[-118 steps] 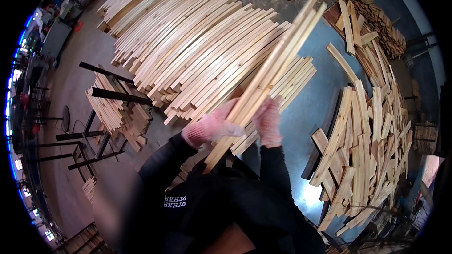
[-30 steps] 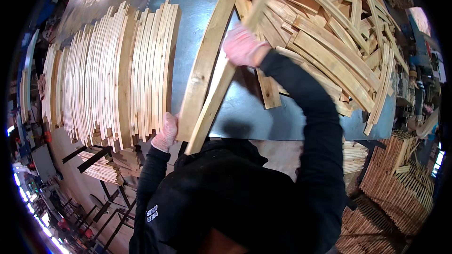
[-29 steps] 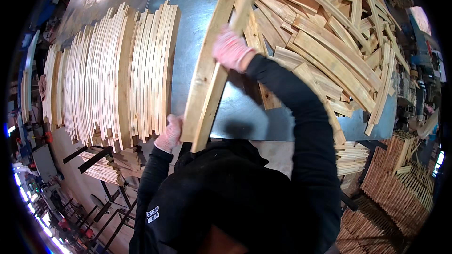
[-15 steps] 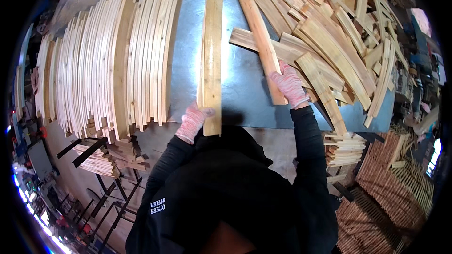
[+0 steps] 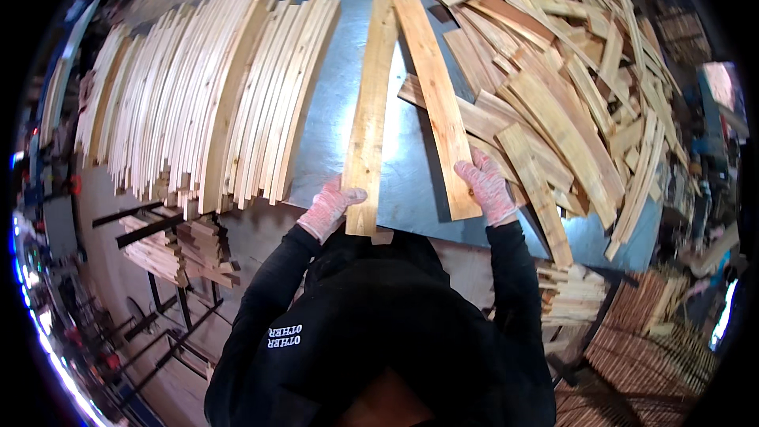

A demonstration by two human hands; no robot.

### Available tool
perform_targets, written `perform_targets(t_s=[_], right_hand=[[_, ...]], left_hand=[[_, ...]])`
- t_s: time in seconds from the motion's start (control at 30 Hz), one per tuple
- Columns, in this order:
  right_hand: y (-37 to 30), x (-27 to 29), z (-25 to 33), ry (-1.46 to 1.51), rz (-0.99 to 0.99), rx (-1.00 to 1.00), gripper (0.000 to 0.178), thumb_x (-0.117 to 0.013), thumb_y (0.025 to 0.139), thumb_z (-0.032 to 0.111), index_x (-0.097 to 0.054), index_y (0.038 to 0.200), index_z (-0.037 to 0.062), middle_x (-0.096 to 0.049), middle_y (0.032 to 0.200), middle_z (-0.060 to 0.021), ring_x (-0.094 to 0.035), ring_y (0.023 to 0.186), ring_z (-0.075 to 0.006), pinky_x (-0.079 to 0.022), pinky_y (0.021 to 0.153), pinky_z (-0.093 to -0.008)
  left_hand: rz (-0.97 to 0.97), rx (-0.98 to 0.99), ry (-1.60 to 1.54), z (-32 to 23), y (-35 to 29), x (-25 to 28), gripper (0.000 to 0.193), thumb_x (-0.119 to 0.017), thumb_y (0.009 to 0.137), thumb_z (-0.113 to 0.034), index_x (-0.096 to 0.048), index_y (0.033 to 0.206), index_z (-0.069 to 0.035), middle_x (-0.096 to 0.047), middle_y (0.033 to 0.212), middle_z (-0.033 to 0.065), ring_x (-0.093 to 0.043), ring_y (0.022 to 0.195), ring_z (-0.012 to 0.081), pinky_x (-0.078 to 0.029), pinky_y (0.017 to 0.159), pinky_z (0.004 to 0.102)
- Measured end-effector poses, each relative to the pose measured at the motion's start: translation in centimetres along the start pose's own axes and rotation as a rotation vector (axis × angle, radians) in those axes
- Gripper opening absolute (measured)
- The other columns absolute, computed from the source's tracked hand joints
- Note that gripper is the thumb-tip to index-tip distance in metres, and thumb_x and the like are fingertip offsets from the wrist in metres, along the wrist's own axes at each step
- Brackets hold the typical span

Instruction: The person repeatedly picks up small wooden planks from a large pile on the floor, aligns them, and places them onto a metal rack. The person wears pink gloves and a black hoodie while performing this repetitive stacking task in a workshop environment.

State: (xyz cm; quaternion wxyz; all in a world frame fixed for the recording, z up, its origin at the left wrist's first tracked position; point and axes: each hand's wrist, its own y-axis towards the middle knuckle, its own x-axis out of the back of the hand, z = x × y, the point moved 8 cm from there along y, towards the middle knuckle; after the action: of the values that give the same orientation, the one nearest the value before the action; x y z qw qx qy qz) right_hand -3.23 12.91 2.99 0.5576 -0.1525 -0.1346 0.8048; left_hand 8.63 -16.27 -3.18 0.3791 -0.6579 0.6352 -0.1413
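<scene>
My left hand [image 5: 332,207], in a pink-and-white knit glove, is closed on the near end of a long pale wooden board [image 5: 370,119], thumb on its upper face. The end of another piece of wood [image 5: 383,236] peeks out beneath it at the table's near edge. In a matching glove, my right hand [image 5: 486,187] grips the near right edge of a second wooden board [image 5: 435,95], which slants away to the left. The far ends of both boards meet or nearly meet, while their near ends are spread apart.
Left of the boards, a row of narrow strips [image 5: 198,95] stands side by side on the metal table [image 5: 324,111]. A jumbled heap of boards [image 5: 553,111] covers the right side. Stacked wood [image 5: 154,253] sits on a black frame below left, with more stacks [image 5: 624,348] low on the right.
The right board has turned from its narrow edge to show its broad face, and its far end now lies beside the left board's. The left board tilts slightly; the whole view has shifted.
</scene>
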Motion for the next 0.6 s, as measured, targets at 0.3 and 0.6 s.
perform_targets(t_s=[0.3,0.6], right_hand=[[0.7,-5.4,-4.4,-0.105,0.047,-0.102,0.041,-0.044,0.105,0.031,-0.059,0.134,0.0060,-0.071,0.114,-0.0166,-0.065,0.112,-0.0349,-0.050,0.098,-0.0455],[-8.7,11.1,0.7,-1.584,-0.691,0.219,0.091,-0.071,0.079,0.059,-0.044,0.148,0.0064,-0.056,0.135,-0.0148,-0.056,0.120,-0.0330,-0.046,0.098,-0.0488]], left_hand=[[-0.178,-0.109,0.033,3.4,1.7,-4.9,0.052,-0.068,0.096,-0.026,-0.053,0.137,0.002,-0.065,0.121,0.0110,-0.062,0.109,0.0192,-0.051,0.096,0.0358],[-0.207,-0.020,-0.061,2.4,1.9,-9.8,0.049,-0.074,0.090,-0.022,-0.057,0.129,0.001,-0.067,0.109,0.0073,-0.066,0.094,0.0184,-0.055,0.082,0.0323]])
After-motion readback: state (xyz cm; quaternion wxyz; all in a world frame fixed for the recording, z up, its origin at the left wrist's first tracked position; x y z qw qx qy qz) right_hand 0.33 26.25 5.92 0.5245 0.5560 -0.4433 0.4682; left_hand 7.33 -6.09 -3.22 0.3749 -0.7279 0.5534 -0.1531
